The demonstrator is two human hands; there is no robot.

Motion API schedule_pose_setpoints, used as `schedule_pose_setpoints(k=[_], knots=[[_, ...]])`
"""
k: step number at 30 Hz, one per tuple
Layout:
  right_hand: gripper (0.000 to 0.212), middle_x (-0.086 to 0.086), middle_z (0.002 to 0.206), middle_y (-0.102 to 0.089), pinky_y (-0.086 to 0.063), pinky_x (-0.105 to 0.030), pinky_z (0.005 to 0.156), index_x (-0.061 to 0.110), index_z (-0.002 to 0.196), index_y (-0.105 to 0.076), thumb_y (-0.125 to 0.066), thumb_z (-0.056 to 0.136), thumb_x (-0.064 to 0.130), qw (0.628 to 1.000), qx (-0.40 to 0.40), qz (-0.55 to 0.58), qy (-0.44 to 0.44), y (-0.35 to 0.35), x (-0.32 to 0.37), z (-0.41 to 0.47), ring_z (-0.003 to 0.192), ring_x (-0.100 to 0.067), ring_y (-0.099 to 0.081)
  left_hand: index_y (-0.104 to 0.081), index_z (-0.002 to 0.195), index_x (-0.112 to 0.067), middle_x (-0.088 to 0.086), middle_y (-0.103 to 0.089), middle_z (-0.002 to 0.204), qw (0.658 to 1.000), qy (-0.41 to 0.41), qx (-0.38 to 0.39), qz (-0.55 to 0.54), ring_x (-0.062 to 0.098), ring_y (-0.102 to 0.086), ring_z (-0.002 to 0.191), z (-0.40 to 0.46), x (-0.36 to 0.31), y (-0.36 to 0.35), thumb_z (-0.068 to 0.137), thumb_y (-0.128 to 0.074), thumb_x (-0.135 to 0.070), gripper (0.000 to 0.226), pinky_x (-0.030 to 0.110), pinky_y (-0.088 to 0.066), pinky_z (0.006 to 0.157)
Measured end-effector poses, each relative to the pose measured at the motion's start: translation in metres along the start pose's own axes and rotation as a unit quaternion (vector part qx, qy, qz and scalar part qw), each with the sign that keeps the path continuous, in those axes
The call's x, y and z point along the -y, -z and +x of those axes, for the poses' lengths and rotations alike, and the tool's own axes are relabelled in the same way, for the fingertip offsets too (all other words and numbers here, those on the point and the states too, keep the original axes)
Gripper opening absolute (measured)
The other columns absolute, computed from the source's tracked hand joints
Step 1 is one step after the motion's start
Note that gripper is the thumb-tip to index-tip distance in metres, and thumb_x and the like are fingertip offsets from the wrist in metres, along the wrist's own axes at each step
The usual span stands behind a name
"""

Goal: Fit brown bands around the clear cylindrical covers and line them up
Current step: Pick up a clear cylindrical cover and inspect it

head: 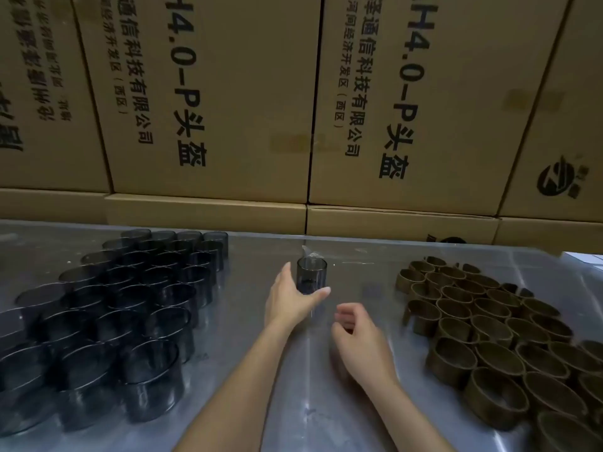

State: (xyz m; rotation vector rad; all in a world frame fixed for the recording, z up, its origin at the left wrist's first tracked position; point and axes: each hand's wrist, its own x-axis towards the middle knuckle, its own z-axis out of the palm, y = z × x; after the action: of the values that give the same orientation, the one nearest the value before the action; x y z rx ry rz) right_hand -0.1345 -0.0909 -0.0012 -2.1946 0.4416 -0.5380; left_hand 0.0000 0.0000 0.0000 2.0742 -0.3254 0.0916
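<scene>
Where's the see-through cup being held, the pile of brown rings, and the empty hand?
Clear smoky cylindrical cover (311, 276), head view, on its front wall.
Pile of brown bands (496, 353), head view, on one band's rim mid-pile.
Right hand (360, 342), head view, on its back.

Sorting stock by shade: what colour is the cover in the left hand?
Smoky dark grey, see-through cover, gripped by the left hand; head view.

The table (359, 262) at centre has a smooth, glossy, reflective skin. At nine o'clock the clear covers (107, 321) look like smoky, shiny plastic. At three o'clock the brown bands (489, 337) appear matt. At twelve o'clock the cartons (228, 93) are matt printed cardboard.
</scene>
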Motion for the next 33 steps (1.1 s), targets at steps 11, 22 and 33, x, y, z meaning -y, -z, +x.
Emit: schedule_pose_setpoints(k=[11, 22, 33], knots=[[0.040, 0.008, 0.129, -0.059, -0.046, -0.034, 0.093, 0.026, 0.130, -0.045, -0.055, 0.091, 0.024, 0.999, -0.016, 0.050, -0.013, 0.002, 0.003, 0.002, 0.112, -0.012, -0.057, -0.057, 0.117, -0.029, -0.016, -0.063, 0.110, 1.000, -0.016, -0.022, -0.007, 0.007, -0.058, 0.098, -0.011, -0.007, 0.005, 0.069, -0.082, -0.043, 0.056, 0.024, -0.041, 0.079], [0.102, 0.002, 0.142, -0.050, -0.039, -0.043, 0.110, 0.035, 0.145, -0.030, -0.089, 0.063, 0.024, 0.976, 0.149, 0.132, 0.087, 0.006, -0.003, 0.000, 0.127, -0.012, -0.052, -0.053, 0.111, -0.016, -0.011, -0.062, 0.104, 0.968, -0.112, 0.040, -0.223, -0.008, -0.061, 0.095, -0.094, 0.000, 0.039, 0.065, -0.077, 0.018, 0.062, 0.006, -0.044, 0.081], [0.065, 0.013, 0.110, -0.066, -0.051, -0.041, 0.095, 0.041, 0.110, -0.055, -0.089, 0.063, 0.013, 0.971, 0.090, 0.157, 0.156, 0.009, -0.002, 0.003, 0.106, -0.012, -0.063, -0.057, 0.127, -0.024, 0.002, -0.066, 0.124, 0.936, -0.040, 0.130, -0.325, 0.018, -0.060, 0.119, -0.104, -0.016, 0.047, 0.097, -0.055, -0.019, 0.031, 0.033, -0.051, 0.098]])
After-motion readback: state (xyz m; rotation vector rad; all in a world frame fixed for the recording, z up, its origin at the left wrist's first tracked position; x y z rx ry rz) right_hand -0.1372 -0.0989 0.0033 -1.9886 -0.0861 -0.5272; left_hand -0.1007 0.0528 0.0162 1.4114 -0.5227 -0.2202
